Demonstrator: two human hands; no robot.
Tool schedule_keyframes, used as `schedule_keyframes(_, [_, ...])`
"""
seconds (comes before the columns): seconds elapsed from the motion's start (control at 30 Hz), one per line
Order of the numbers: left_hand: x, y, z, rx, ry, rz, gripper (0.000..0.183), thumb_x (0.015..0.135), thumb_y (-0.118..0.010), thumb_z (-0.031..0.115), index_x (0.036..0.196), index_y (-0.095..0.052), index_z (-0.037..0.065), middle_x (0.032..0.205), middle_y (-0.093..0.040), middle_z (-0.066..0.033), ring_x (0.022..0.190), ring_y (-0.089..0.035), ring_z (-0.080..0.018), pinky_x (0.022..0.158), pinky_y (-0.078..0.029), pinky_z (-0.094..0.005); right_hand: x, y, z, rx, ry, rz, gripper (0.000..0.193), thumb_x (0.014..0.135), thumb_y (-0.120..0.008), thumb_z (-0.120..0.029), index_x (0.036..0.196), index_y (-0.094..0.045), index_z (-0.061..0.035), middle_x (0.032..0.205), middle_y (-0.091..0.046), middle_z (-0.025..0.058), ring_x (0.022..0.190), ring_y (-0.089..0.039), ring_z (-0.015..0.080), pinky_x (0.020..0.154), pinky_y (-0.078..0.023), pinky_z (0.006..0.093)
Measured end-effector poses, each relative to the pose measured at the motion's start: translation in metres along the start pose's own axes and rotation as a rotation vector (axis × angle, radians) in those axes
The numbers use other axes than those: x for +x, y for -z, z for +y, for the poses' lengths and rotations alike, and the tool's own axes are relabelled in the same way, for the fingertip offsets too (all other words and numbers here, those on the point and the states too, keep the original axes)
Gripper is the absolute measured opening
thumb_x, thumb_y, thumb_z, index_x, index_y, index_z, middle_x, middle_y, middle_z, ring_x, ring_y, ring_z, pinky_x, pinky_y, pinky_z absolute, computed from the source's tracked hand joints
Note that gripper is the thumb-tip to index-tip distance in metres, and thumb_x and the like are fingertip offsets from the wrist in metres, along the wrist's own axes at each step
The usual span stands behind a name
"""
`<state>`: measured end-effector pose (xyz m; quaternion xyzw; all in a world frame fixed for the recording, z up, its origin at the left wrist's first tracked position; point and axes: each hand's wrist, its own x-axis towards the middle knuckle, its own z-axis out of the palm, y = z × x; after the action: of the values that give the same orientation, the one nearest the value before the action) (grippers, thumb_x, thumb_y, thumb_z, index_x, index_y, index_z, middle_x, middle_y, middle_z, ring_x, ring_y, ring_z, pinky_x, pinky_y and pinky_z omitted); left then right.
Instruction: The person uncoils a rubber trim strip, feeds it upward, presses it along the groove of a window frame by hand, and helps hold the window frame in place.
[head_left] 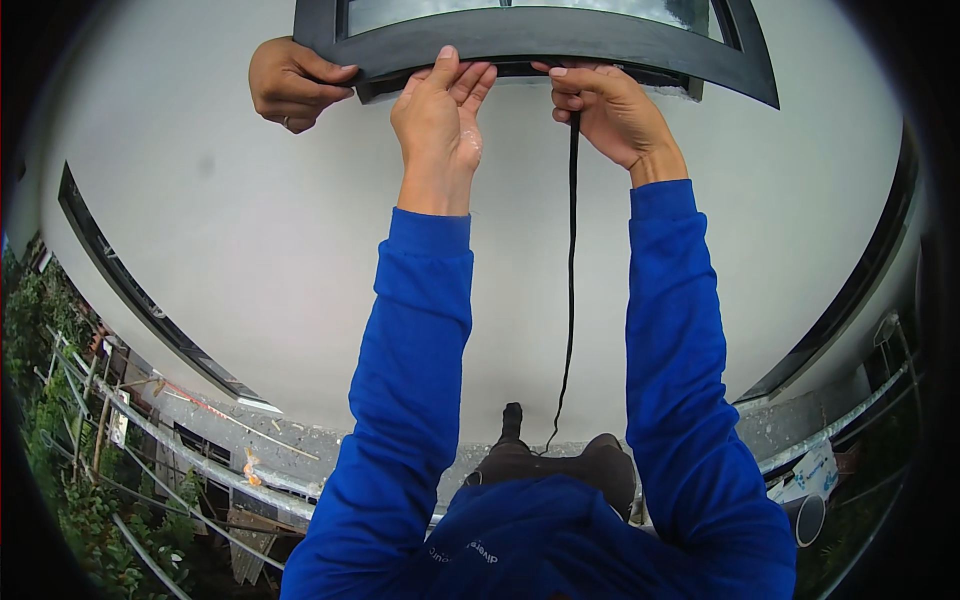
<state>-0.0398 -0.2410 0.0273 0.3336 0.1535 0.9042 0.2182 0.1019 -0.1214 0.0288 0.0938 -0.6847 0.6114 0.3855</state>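
The frame (530,38) is coloured a plain dark grey, its glass (430,12) is tinted pale grey, and the strip (573,230) is marked out in solid black against the wall (260,270), which is toned a plain greyish white. Bright blue is shared by the sleeves (410,330) and the shirt (530,560), the latter being printed with small white lettering, whereas the trousers (545,470) are coloured dark brownish grey. The ledge (290,432) is mottled in greys, and mixed greens are displayed by the foliage (110,520).

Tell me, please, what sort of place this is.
Probably a building's exterior under construction or repair: a pale wall with a dark-framed window, scaffold-like metal poles, and green foliage beyond.
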Motion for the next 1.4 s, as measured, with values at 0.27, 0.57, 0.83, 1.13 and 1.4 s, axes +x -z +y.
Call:
schedule_keyframes(0.27, [-0.010, -0.003, -0.004, 0.060, 0.071, -0.002, 0.030, 0.093, -0.066, 0.010, 0.112, -0.054, -0.009, 0.103, -0.063, -0.0199, 0.103, -0.065, -0.0336, 0.093, -0.056, -0.0411, 0.009, -0.020, 0.009, 0.057, 0.013, 0.229, 0.031, 0.082, -0.080, -0.031, 0.084, -0.069, -0.0025, 0.063, -0.042, -0.0053, 0.062, -0.040, 0.0079, 0.063, -0.034, 0.0285])
schedule_keyframes(0.57, [-0.008, -0.008, -0.012, 0.032, 0.037, -0.004, 0.024, 0.095, -0.063, 0.007, 0.107, -0.049, -0.009, 0.094, -0.061, -0.0185, 0.087, -0.068, -0.0296, 0.081, -0.057, -0.0378, 0.016, -0.026, 0.010, 0.013, -0.024, 0.230, 0.025, 0.085, -0.077, -0.032, 0.087, -0.071, -0.0077, 0.074, -0.047, -0.0044, 0.067, -0.041, 0.0082, 0.068, -0.035, 0.0284])
schedule_keyframes(0.83, [-0.009, -0.007, -0.011, 0.014, 0.013, -0.001, 0.021, 0.094, -0.064, 0.005, 0.105, -0.052, -0.010, 0.097, -0.060, -0.0186, 0.093, -0.065, -0.0304, 0.085, -0.057, -0.0392, -0.012, -0.026, 0.009, -0.560, 0.006, 0.465, 0.062, 0.080, -0.073, -0.058, 0.099, -0.069, -0.0001, 0.089, -0.066, 0.0066, 0.090, -0.060, 0.0151, 0.079, -0.042, 0.0254])
schedule_keyframes(1.13, [-0.008, -0.005, -0.009, 0.065, 0.002, -0.006, 0.020, 0.093, -0.064, 0.005, 0.100, -0.053, -0.010, 0.098, -0.060, -0.0194, 0.093, -0.066, -0.0313, 0.083, -0.058, -0.0381, -0.047, -0.071, 0.060, 0.870, -0.293, 0.224, 0.046, 0.103, -0.049, -0.041, 0.109, -0.059, 0.0041, 0.084, -0.059, 0.0047, 0.064, -0.048, 0.0100, 0.059, -0.042, 0.0237])
schedule_keyframes(1.4, [-0.010, -0.007, -0.008, 0.076, -0.007, -0.038, 0.021, 0.095, -0.063, 0.008, 0.102, -0.052, -0.008, 0.095, -0.061, -0.0173, 0.091, -0.067, -0.0288, 0.083, -0.057, -0.0372, -0.009, -0.050, 0.027, 1.140, 0.036, 0.525, 0.021, 0.101, -0.053, -0.016, 0.111, -0.046, 0.0011, 0.104, -0.056, 0.0153, 0.086, -0.056, 0.0197, 0.074, -0.051, 0.0318])
